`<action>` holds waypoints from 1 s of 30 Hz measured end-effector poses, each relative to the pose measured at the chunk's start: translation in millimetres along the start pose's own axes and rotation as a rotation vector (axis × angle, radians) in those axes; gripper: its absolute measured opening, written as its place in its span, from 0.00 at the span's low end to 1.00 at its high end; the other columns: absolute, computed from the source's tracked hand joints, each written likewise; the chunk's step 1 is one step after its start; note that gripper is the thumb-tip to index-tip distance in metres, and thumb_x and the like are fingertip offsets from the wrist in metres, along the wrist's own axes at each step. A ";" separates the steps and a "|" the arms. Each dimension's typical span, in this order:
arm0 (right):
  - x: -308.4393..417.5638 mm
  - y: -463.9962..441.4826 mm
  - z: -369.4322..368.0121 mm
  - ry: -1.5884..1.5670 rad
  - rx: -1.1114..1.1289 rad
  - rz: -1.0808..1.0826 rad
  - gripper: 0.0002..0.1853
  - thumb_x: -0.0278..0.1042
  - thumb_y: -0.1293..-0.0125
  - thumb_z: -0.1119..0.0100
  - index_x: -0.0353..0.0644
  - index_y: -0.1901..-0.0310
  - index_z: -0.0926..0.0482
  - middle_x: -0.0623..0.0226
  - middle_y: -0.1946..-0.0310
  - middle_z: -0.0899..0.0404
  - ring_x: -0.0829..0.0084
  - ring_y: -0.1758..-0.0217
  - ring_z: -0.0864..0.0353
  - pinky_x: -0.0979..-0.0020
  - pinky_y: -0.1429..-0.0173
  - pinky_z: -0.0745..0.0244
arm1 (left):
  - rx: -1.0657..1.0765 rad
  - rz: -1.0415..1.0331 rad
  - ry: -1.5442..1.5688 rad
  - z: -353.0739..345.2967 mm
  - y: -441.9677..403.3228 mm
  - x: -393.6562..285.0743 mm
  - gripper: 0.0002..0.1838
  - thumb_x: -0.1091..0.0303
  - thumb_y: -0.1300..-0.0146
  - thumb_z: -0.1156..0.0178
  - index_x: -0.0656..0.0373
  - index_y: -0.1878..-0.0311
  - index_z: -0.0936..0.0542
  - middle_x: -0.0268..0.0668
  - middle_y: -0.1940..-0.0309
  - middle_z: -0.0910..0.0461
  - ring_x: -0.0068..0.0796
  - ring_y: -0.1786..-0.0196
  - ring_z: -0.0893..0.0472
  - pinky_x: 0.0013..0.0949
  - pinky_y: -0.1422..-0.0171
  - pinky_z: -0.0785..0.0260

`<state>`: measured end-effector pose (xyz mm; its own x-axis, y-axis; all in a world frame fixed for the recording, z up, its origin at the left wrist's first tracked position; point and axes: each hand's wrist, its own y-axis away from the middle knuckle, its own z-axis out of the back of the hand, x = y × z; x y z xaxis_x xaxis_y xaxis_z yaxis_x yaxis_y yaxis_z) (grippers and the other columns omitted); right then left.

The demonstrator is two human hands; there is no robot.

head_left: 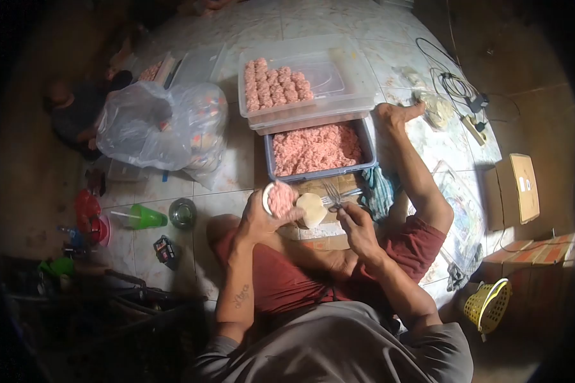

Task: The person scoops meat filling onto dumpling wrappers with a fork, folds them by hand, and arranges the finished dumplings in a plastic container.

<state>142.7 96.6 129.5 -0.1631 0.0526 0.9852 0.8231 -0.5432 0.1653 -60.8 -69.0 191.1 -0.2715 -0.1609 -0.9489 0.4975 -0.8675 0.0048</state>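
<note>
My left hand (257,220) is closed round a white-rimmed portion of pink ground meat (280,199); whether the rim is a small cup or a wrapper I cannot tell. In my right hand (361,235) is a metal fork (331,192), tines pointing away from me. Between the hands lies a pale round stack of what look like dumpling wrappers (311,212). Just beyond is a dark grey tub (270,167) filled with loose ground meat (316,150). Behind it, a clear plastic box (358,83) holds rows of meat portions (276,84) on its left side.
A teal checked cloth (379,193) lies right of the tub. At left are a large plastic bag (134,127), a green cup (148,216) and a glass bowl (183,213). Cables (453,83), a cardboard box (514,188) and a yellow basket (485,306) stand right. Another person (76,112) sits far left.
</note>
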 end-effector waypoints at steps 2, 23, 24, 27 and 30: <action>1.8 8.1 -0.5 -0.134 0.085 -0.075 0.12 0.32 0.19 0.49 0.35 0.47 0.19 0.75 0.69 0.26 0.82 0.64 0.30 0.78 0.58 0.33 | -0.085 -0.137 -0.015 1.2 1.2 9.1 0.31 0.61 0.51 0.16 0.63 0.49 0.23 0.36 0.56 0.18 0.25 0.55 0.21 0.32 0.47 0.26; 11.1 23.3 0.3 -0.267 0.131 -0.151 0.10 0.29 0.21 0.46 0.35 0.50 0.17 0.78 0.70 0.29 0.85 0.66 0.35 0.78 0.60 0.35 | -0.059 -0.002 0.556 -19.5 5.7 5.2 0.35 0.73 0.54 0.16 0.64 0.42 0.25 0.39 0.53 0.15 0.30 0.48 0.16 0.32 0.38 0.22; 4.4 26.8 -5.1 -0.363 0.190 -0.167 0.10 0.30 0.20 0.46 0.36 0.49 0.17 0.81 0.70 0.30 0.86 0.66 0.36 0.81 0.61 0.38 | -0.047 -0.022 0.479 -18.6 4.6 3.9 0.36 0.72 0.54 0.16 0.64 0.43 0.24 0.39 0.51 0.15 0.29 0.48 0.16 0.32 0.39 0.22; -4.4 30.4 -11.5 -0.439 0.302 -0.141 0.11 0.31 0.20 0.47 0.36 0.47 0.17 0.79 0.68 0.29 0.85 0.64 0.34 0.79 0.60 0.36 | -0.013 -0.241 0.188 -21.0 0.5 3.4 0.32 0.76 0.50 0.18 0.65 0.43 0.26 0.34 0.60 0.19 0.24 0.63 0.17 0.32 0.51 0.18; 0.8 23.8 -35.1 0.039 0.113 0.269 0.08 0.25 0.22 0.48 0.33 0.50 0.20 0.67 0.63 0.26 0.72 0.60 0.26 0.69 0.56 0.29 | -0.084 -0.117 0.280 -55.7 1.0 21.0 0.27 0.68 0.52 0.16 0.62 0.52 0.21 0.33 0.62 0.17 0.22 0.56 0.19 0.30 0.47 0.23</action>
<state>143.0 54.3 132.6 0.0505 -0.1144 0.9921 0.8944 -0.4368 -0.0959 -20.1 -47.0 153.6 -0.0996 0.0836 -0.9915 0.5455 -0.8288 -0.1247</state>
